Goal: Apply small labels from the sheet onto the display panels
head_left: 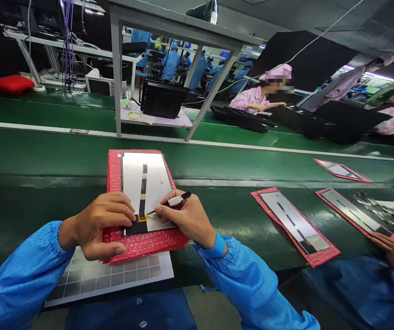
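A silvery display panel (157, 169) lies on a stack of red bubble-wrap sheets (114, 169) in front of me. A dark ribbon cable (143, 188) runs down its back to a small yellow piece (142, 218) by the black lower edge. My left hand (105, 220) rests over the panel's lower left corner, fingers bent and thumb apart on the bubble wrap, gripping nothing. In my right hand (186, 215) a slim pen-like tool (176, 200), white with a black end, is pinched. Its thin dark tip points at the yellow piece; whether they touch I cannot tell.
Under the stack, a white sheet with grey squares (124, 275) sticks out at the table's front. More panels on red wrap (296, 224) lie to the right, where a co-worker's hand (392, 250) touches one. A metal shelf frame (116, 73) stands beyond the green bench (217, 165).
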`<state>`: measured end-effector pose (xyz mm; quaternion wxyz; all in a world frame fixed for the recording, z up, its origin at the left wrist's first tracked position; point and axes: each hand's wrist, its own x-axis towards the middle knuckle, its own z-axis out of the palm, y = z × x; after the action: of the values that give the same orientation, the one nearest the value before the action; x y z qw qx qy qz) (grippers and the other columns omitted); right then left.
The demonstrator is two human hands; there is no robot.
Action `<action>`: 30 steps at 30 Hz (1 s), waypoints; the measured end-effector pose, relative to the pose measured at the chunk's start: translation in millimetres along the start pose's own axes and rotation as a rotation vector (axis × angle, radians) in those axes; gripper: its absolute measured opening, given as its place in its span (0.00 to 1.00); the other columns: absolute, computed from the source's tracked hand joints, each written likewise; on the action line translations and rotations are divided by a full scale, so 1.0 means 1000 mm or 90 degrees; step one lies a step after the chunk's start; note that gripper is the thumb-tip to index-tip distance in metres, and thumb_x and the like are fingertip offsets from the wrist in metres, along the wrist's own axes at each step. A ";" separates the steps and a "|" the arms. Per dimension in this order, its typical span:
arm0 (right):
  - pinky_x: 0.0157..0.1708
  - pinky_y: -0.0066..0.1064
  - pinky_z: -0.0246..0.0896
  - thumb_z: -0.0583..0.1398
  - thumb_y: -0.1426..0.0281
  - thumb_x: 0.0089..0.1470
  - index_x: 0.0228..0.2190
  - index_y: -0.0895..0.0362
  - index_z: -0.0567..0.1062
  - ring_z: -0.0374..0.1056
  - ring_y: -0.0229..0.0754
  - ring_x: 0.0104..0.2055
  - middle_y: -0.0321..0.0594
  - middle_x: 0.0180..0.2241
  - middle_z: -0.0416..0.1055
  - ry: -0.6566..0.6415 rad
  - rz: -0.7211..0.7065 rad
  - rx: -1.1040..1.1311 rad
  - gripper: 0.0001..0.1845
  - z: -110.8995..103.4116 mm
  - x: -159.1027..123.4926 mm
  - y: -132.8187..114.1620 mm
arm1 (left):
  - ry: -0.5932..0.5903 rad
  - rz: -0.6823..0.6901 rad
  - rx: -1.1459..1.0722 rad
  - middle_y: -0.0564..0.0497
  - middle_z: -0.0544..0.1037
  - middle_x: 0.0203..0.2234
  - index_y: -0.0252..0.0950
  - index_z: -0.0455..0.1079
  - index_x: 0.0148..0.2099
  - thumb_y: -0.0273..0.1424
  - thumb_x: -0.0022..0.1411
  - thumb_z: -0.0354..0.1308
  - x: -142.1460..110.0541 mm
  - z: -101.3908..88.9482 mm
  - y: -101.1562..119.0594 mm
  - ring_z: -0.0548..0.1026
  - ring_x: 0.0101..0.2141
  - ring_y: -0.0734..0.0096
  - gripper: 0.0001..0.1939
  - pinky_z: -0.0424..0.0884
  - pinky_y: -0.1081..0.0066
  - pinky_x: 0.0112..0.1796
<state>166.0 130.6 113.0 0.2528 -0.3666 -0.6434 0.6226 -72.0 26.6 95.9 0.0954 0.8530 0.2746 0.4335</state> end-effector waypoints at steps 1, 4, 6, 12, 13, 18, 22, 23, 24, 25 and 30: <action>0.20 0.28 0.65 0.78 0.59 0.41 0.27 0.56 0.77 0.70 0.39 0.20 0.35 0.19 0.75 -0.002 0.000 0.003 0.20 0.000 0.000 0.000 | 0.000 0.005 -0.002 0.38 0.84 0.38 0.34 0.74 0.48 0.43 0.66 0.59 0.000 0.001 0.000 0.81 0.38 0.53 0.17 0.77 0.57 0.39; 0.20 0.28 0.65 0.78 0.59 0.42 0.27 0.55 0.77 0.70 0.39 0.19 0.34 0.18 0.75 -0.008 -0.006 0.005 0.19 0.000 0.000 0.000 | -0.033 0.001 0.014 0.35 0.84 0.46 0.33 0.73 0.54 0.45 0.68 0.57 0.001 0.002 0.002 0.79 0.38 0.53 0.22 0.76 0.56 0.37; 0.20 0.28 0.65 0.78 0.59 0.42 0.27 0.55 0.77 0.70 0.39 0.19 0.34 0.18 0.75 -0.005 -0.010 -0.001 0.19 0.000 0.000 0.001 | -0.069 -0.014 0.036 0.34 0.83 0.49 0.33 0.72 0.55 0.48 0.68 0.57 0.002 0.003 0.005 0.78 0.39 0.53 0.25 0.75 0.56 0.37; 0.22 0.28 0.69 0.76 0.60 0.44 0.27 0.55 0.76 0.72 0.39 0.20 0.35 0.18 0.76 0.013 -0.008 0.009 0.18 0.000 -0.001 0.001 | -0.121 -0.030 0.108 0.34 0.82 0.49 0.32 0.73 0.54 0.51 0.67 0.58 0.004 0.006 0.014 0.75 0.41 0.50 0.27 0.73 0.54 0.37; 0.22 0.28 0.70 0.76 0.60 0.44 0.27 0.55 0.75 0.72 0.39 0.20 0.35 0.18 0.76 0.016 -0.006 0.014 0.18 0.000 -0.001 0.001 | -0.124 -0.032 0.112 0.34 0.82 0.49 0.31 0.73 0.54 0.51 0.67 0.58 0.004 0.006 0.014 0.75 0.41 0.50 0.28 0.73 0.53 0.38; 0.21 0.26 0.69 0.77 0.60 0.42 0.28 0.56 0.75 0.72 0.38 0.19 0.35 0.18 0.77 0.031 0.000 0.038 0.20 0.001 0.000 0.001 | -0.099 -0.042 0.019 0.35 0.82 0.48 0.33 0.72 0.58 0.54 0.70 0.54 0.000 0.005 0.005 0.76 0.43 0.49 0.30 0.74 0.52 0.42; 0.21 0.25 0.67 0.76 0.59 0.43 0.28 0.56 0.74 0.72 0.38 0.19 0.35 0.18 0.77 0.042 -0.004 0.055 0.20 0.001 -0.001 0.003 | -0.027 -0.090 -0.092 0.37 0.82 0.44 0.33 0.71 0.61 0.49 0.76 0.44 -0.007 0.001 -0.008 0.78 0.44 0.54 0.29 0.76 0.56 0.43; 0.21 0.25 0.67 0.76 0.59 0.44 0.29 0.56 0.74 0.72 0.38 0.18 0.35 0.18 0.77 0.044 -0.006 0.057 0.20 0.000 -0.001 0.004 | -0.009 -0.108 -0.105 0.37 0.81 0.43 0.32 0.71 0.61 0.47 0.78 0.42 -0.008 0.001 -0.010 0.78 0.44 0.55 0.28 0.76 0.58 0.42; 0.21 0.25 0.67 0.76 0.59 0.44 0.29 0.56 0.74 0.72 0.38 0.19 0.35 0.18 0.77 0.045 -0.007 0.060 0.20 0.000 -0.001 0.004 | 0.003 -0.117 -0.112 0.38 0.81 0.43 0.32 0.71 0.61 0.46 0.78 0.42 -0.008 0.001 -0.011 0.78 0.44 0.56 0.27 0.76 0.60 0.42; 0.21 0.25 0.67 0.75 0.59 0.44 0.29 0.56 0.74 0.72 0.38 0.19 0.35 0.18 0.77 0.046 -0.007 0.062 0.20 0.000 -0.001 0.005 | 0.006 -0.116 -0.112 0.38 0.81 0.43 0.32 0.70 0.62 0.45 0.78 0.42 -0.008 0.001 -0.010 0.78 0.44 0.56 0.27 0.76 0.60 0.42; 0.21 0.25 0.68 0.76 0.59 0.44 0.29 0.56 0.74 0.73 0.38 0.19 0.35 0.18 0.77 0.045 -0.002 0.065 0.20 -0.001 -0.001 0.006 | -0.115 -0.106 0.025 0.36 0.79 0.51 0.32 0.62 0.70 0.55 0.73 0.47 -0.001 0.004 0.007 0.75 0.50 0.48 0.37 0.74 0.52 0.47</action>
<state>168.0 130.1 107.1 0.2947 -0.3737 -0.6022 0.6410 -66.1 20.7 95.7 0.1392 0.8644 0.3433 0.3400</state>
